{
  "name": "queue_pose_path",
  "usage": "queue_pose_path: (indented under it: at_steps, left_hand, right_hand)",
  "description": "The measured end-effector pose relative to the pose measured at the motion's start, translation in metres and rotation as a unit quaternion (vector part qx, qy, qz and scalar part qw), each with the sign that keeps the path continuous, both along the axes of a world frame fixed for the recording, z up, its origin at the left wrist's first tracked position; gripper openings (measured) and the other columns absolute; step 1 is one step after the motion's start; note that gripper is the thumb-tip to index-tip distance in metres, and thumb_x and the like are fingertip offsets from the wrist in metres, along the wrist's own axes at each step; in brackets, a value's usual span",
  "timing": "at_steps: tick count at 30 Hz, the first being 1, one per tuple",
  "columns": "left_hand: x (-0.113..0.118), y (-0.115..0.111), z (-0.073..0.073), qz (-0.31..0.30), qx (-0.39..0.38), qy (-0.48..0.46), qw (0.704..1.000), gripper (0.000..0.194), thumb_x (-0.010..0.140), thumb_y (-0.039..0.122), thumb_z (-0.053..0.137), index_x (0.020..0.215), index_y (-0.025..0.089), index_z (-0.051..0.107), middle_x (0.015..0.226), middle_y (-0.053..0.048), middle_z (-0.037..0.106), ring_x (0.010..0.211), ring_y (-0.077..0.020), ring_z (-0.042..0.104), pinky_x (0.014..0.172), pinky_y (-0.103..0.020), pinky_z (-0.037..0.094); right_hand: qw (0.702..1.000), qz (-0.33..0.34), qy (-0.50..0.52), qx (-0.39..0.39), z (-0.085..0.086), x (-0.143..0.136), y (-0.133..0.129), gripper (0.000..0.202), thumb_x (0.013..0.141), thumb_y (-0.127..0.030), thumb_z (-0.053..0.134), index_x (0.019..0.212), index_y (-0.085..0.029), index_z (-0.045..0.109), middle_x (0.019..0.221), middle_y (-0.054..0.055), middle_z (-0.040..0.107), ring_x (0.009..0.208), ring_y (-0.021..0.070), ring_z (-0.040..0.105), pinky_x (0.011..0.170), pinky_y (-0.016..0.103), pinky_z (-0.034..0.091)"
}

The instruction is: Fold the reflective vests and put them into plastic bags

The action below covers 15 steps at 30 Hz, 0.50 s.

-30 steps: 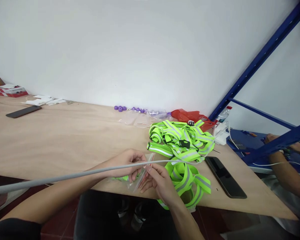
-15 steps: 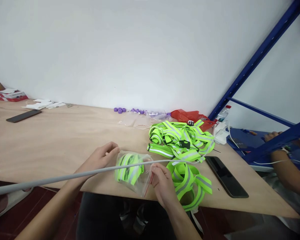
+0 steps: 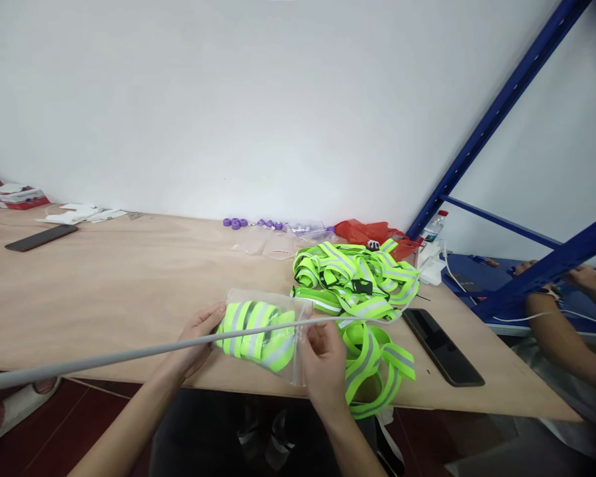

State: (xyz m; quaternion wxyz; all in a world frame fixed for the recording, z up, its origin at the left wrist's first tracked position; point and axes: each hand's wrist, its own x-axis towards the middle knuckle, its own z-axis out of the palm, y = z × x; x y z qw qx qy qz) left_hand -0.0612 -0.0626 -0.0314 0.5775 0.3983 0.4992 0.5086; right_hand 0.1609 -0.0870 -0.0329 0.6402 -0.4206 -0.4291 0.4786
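Note:
A clear zip bag (image 3: 300, 358) with a folded neon-green reflective strap (image 3: 251, 318) inside is held between my hands above the table's front edge. My left hand (image 3: 202, 334) grips the bag's left side, thumb on top. On the other side, my right hand (image 3: 324, 354) has its fingers curled and pinched at the bag's opening end. Just right of it lies a loose looped green strap (image 3: 365, 358). Behind is a heap of green reflective straps (image 3: 352, 268) with black buckles. A grey cable (image 3: 179, 344) crosses the view in front of the bag.
A dark phone (image 3: 444, 348) lies right of the straps, another (image 3: 42, 237) at far left. Purple rolls (image 3: 235, 223), flat clear bags (image 3: 263, 244) and a red plastic bag (image 3: 370, 232) line the wall. Beyond the blue frame (image 3: 496, 126), another person's arms (image 3: 561, 331) are visible.
My left hand has moved lower and now grips the bag's side. The bag has turned flatter and the strap inside is spread wider. The view has shifted slightly.

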Motion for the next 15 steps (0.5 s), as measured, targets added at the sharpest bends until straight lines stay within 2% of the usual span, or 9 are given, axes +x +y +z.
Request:
queue_pose_path:
  at_steps: [3, 6, 9, 11, 14, 15]
  left_hand:
    - [-0.001, -0.005, -0.007, 0.051, 0.049, 0.066, 0.995, 0.058, 0.071, 0.070, 0.075, 0.091, 0.015, 0.078, 0.095, -0.011, 0.076, 0.090, -0.0282, 0.068, 0.076, -0.032, 0.054]
    - [-0.002, -0.012, -0.004, 0.088, 0.089, 0.154, 0.980, 0.058, 0.078, 0.071, 0.069, 0.086, 0.015, 0.077, 0.086, -0.009, 0.074, 0.085, -0.0267, 0.066, 0.069, -0.029, 0.052]
    - [-0.003, -0.018, 0.005, 0.101, 0.121, 0.225, 0.962, 0.051, 0.082, 0.067, 0.067, 0.086, 0.017, 0.076, 0.084, -0.007, 0.074, 0.084, -0.0264, 0.066, 0.068, -0.029, 0.051]
    - [-0.008, -0.017, 0.012, 0.134, 0.140, 0.256, 0.947, 0.045, 0.083, 0.064, 0.066, 0.085, 0.019, 0.074, 0.077, -0.005, 0.071, 0.073, -0.0232, 0.065, 0.064, -0.028, 0.051]
    - [-0.033, -0.008, 0.027, 0.223, 0.169, 0.304, 0.911, 0.036, 0.085, 0.055, 0.064, 0.077, 0.020, 0.067, 0.062, 0.000, 0.062, 0.057, -0.0176, 0.057, 0.056, -0.026, 0.047]
    - [-0.046, -0.002, 0.034, 0.247, 0.170, 0.319, 0.899, 0.033, 0.085, 0.050, 0.063, 0.075, 0.019, 0.065, 0.058, 0.001, 0.059, 0.054, -0.0160, 0.054, 0.053, -0.025, 0.045]
  right_hand:
    - [0.996, 0.077, -0.052, -0.012, 0.004, 0.007, -0.008, 0.022, 0.083, -0.042, 0.072, 0.078, -0.021, 0.068, 0.076, 0.002, 0.066, 0.071, 0.0184, 0.061, 0.064, 0.027, 0.051]
    - [0.990, 0.111, -0.084, -0.030, 0.010, 0.011, -0.012, 0.021, 0.082, -0.040, 0.073, 0.089, -0.020, 0.077, 0.101, 0.007, 0.073, 0.094, 0.0269, 0.067, 0.077, 0.034, 0.055]
    - [0.986, 0.096, -0.133, -0.007, 0.014, 0.012, -0.015, 0.019, 0.082, -0.038, 0.075, 0.094, -0.023, 0.079, 0.112, 0.009, 0.073, 0.111, 0.0316, 0.065, 0.091, 0.040, 0.054]
    - [0.984, 0.073, -0.157, 0.030, 0.016, 0.018, -0.021, 0.018, 0.088, -0.038, 0.069, 0.085, -0.024, 0.079, 0.115, 0.010, 0.073, 0.118, 0.0325, 0.062, 0.101, 0.043, 0.049]
    - [0.982, 0.041, -0.168, 0.071, 0.021, 0.046, -0.043, 0.028, 0.092, -0.040, 0.066, 0.071, -0.024, 0.074, 0.125, 0.012, 0.070, 0.124, 0.0351, 0.059, 0.106, 0.046, 0.045]
    - [0.984, 0.024, -0.162, 0.072, 0.023, 0.059, -0.051, 0.023, 0.089, -0.041, 0.070, 0.074, -0.024, 0.075, 0.127, 0.012, 0.069, 0.124, 0.0364, 0.060, 0.105, 0.048, 0.046]
